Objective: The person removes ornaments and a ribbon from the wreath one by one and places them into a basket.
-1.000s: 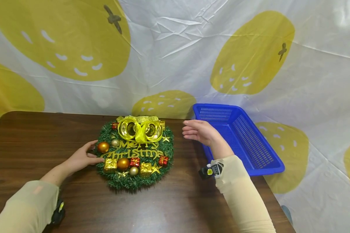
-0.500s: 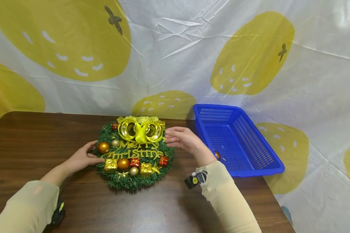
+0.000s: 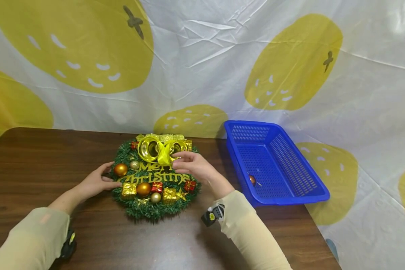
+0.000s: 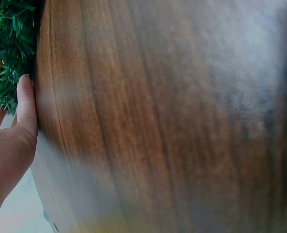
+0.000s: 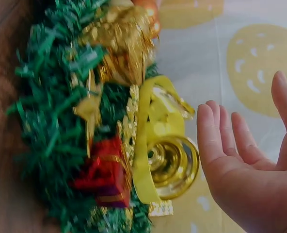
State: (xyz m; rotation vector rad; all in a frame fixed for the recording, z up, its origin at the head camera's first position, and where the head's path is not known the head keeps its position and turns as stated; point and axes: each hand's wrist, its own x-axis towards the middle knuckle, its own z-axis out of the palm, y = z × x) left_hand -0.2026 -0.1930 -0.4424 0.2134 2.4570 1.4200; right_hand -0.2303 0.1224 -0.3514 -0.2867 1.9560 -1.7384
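A green tinsel Christmas wreath (image 3: 138, 212) lies on the table, with gold "Merry Christmas" lettering (image 3: 153, 177) across its middle. Two gold bells (image 3: 150, 149) with a yellow ribbon bow sit at its top. My left hand (image 3: 93, 184) holds the wreath's left edge between thumb and fingers; the thumb (image 4: 26, 99) presses the tinsel in the left wrist view. Over the right bell hovers my right hand (image 3: 198, 167), fingers extended, holding nothing; the right wrist view shows a gap between the fingers (image 5: 209, 136) and the bell (image 5: 175, 165).
A blue plastic basket (image 3: 300, 165) stands at the right side of the table, with a small orange ball ornament (image 3: 252, 180) inside. Gold and red gift boxes (image 3: 190, 185), orange balls (image 3: 120, 170) and stars decorate the wreath. A patterned cloth (image 3: 195, 75) hangs behind the table.
My right hand has moved left from the basket's edge to above the wreath's right bell, uncovering the orange ball in the basket. My left hand has stayed on the wreath's edge.
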